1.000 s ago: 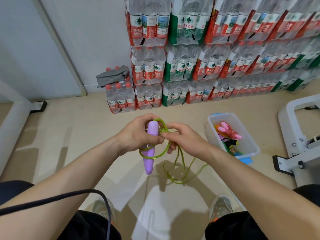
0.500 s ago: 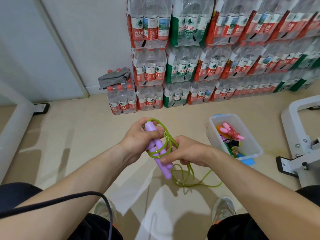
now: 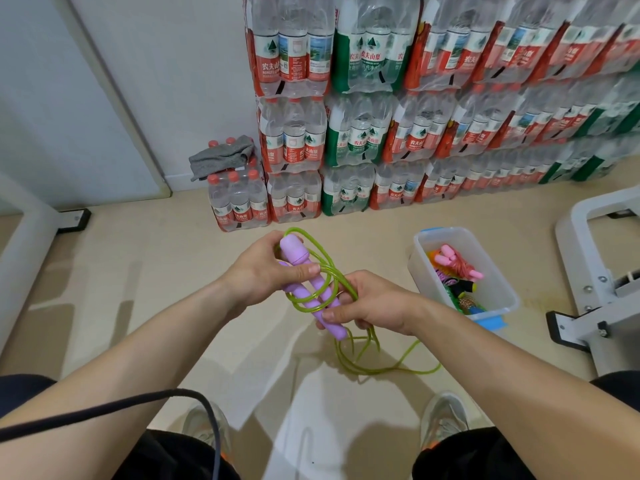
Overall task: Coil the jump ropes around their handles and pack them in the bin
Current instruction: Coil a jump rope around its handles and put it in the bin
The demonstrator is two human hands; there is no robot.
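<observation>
My left hand (image 3: pixel 258 271) grips the upper part of two purple jump rope handles (image 3: pixel 300 258), held side by side and tilted down to the right. A green rope (image 3: pixel 323 299) loops around them several times. My right hand (image 3: pixel 370 303) pinches the rope against the lower end of the handles. The loose end of the rope (image 3: pixel 381 365) trails on the floor below my hands. A clear plastic bin (image 3: pixel 498 292) stands on the floor to the right. Inside it lie a pink jump rope (image 3: pixel 453 261) and other coloured ropes.
Stacked packs of water bottles (image 3: pixel 381 133) line the back wall. A grey cloth (image 3: pixel 221 155) lies on one low pack. A white metal frame (image 3: pixel 602 278) stands at the right, another white leg (image 3: pixel 24 237) at the left. A black cable (image 3: pixel 138 403) crosses my left forearm.
The handles have tipped from upright to slanting down-right. More green loops sit around them. My right hand has moved down to the lower end of the handles, and less rope lies on the floor.
</observation>
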